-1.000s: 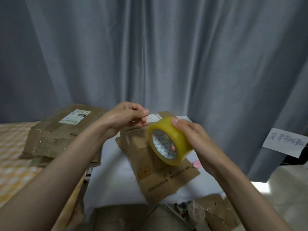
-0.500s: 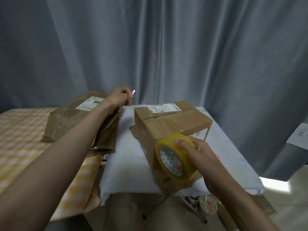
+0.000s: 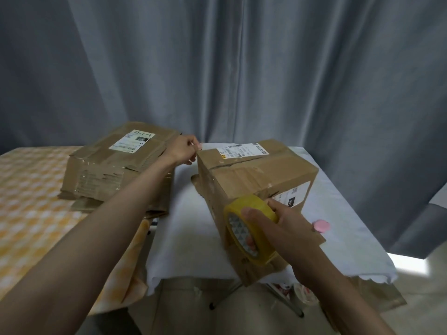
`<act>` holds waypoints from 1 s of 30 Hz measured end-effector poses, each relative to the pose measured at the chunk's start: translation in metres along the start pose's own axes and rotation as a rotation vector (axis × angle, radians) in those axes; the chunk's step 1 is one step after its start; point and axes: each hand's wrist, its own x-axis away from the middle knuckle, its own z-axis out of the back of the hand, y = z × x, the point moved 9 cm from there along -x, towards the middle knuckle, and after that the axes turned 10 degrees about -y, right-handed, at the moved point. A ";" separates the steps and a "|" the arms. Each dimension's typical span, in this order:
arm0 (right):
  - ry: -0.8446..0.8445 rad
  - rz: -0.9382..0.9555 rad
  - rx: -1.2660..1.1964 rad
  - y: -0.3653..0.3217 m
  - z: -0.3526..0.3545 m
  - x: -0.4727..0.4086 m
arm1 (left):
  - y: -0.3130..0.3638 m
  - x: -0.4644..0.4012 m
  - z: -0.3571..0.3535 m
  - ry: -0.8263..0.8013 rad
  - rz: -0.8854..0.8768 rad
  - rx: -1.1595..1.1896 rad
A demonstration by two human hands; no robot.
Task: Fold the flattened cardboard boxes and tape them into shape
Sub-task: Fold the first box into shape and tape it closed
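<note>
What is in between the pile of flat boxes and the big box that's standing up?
In the head view, the left hand reaches into that gap, and below it shows a bare strip of the white cloth between the flat boxes and the folded box.

Grey curtains (image 3: 242, 68) hang behind a white-clothed table (image 3: 193, 238) and pale floor (image 3: 188, 310).

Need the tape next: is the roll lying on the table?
No, the right hand grips the tape roll against the box.
</note>
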 end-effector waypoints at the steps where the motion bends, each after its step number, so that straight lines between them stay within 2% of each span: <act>1: 0.005 0.001 0.008 0.001 0.000 0.000 | -0.004 0.001 -0.001 -0.003 0.019 0.010; 4: 0.017 -0.003 -0.026 0.006 0.001 0.000 | -0.009 0.004 0.003 0.015 0.045 -0.112; 6: 0.011 -0.010 -0.048 0.009 0.002 0.000 | 0.011 0.019 0.022 0.219 -0.061 -0.263; 8: 0.011 0.006 -0.050 0.009 0.001 0.000 | 0.045 0.054 0.026 0.385 -0.265 -0.310; 10: 0.024 0.029 -0.060 0.010 0.000 -0.001 | 0.072 0.084 0.004 0.314 -0.423 -0.339; 13: -0.004 0.042 -0.117 0.007 -0.008 -0.009 | 0.082 0.114 -0.038 0.129 -0.465 -0.427; 18: -0.108 0.013 -0.257 -0.005 -0.025 -0.028 | 0.065 0.099 -0.052 -0.028 -0.306 -0.515; 20: -0.098 0.017 -0.263 -0.006 -0.027 -0.031 | 0.057 0.090 -0.056 -0.071 -0.251 -0.569; 25: -0.009 -0.014 -0.231 0.011 -0.027 -0.029 | 0.054 0.090 -0.061 -0.070 -0.242 -0.630; 30: -0.035 -0.034 -0.257 0.022 -0.030 -0.032 | 0.049 0.092 -0.064 -0.119 -0.193 -0.653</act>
